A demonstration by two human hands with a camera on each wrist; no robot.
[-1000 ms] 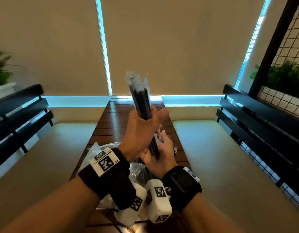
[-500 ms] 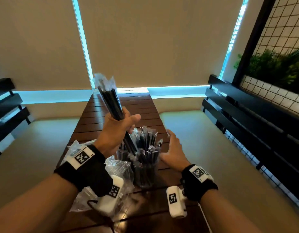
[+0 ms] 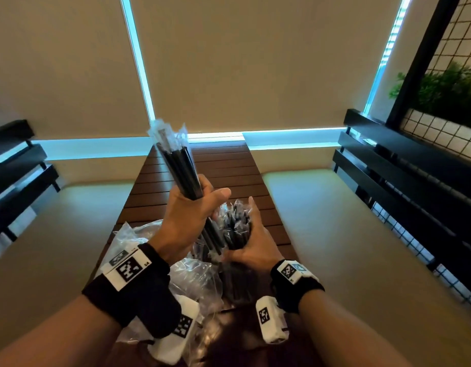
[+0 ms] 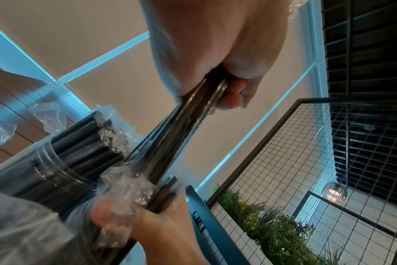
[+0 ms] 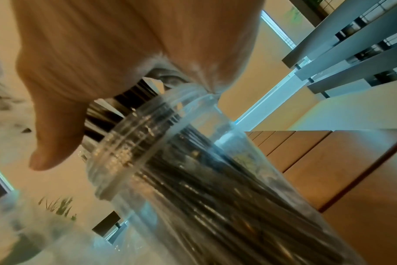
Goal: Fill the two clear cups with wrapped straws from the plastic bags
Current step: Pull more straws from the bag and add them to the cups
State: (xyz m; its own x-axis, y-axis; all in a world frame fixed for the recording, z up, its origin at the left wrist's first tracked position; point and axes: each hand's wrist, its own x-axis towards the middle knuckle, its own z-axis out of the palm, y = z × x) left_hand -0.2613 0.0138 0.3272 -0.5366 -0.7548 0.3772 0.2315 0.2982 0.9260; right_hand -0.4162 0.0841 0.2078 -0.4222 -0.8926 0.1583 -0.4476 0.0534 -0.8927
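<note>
My left hand (image 3: 200, 207) grips a bundle of black wrapped straws (image 3: 176, 165), tilted up and to the left. The bundle's lower ends reach down beside the straws standing in a clear cup (image 5: 193, 179). My right hand (image 3: 255, 245) curls round the tops of those standing straws (image 3: 235, 226) from the right, thumb near the cup's rim. In the left wrist view the held bundle (image 4: 188, 125) runs down to my right hand (image 4: 165, 224). A second clear cup (image 4: 57, 161), packed with straws, stands to the left. My left forearm hides much of both cups in the head view.
Crumpled clear plastic bags (image 3: 139, 234) lie on the slatted wooden table (image 3: 223, 165) at the near left. Cushioned benches with black backrests (image 3: 387, 176) run along both sides. A wire grid with plants (image 3: 446, 91) stands at the right.
One second ago both hands held the bundle. Then my right hand let go and opened beside the cup; now it curls round the standing straws. The bundle's lower end has come down to the cup.
</note>
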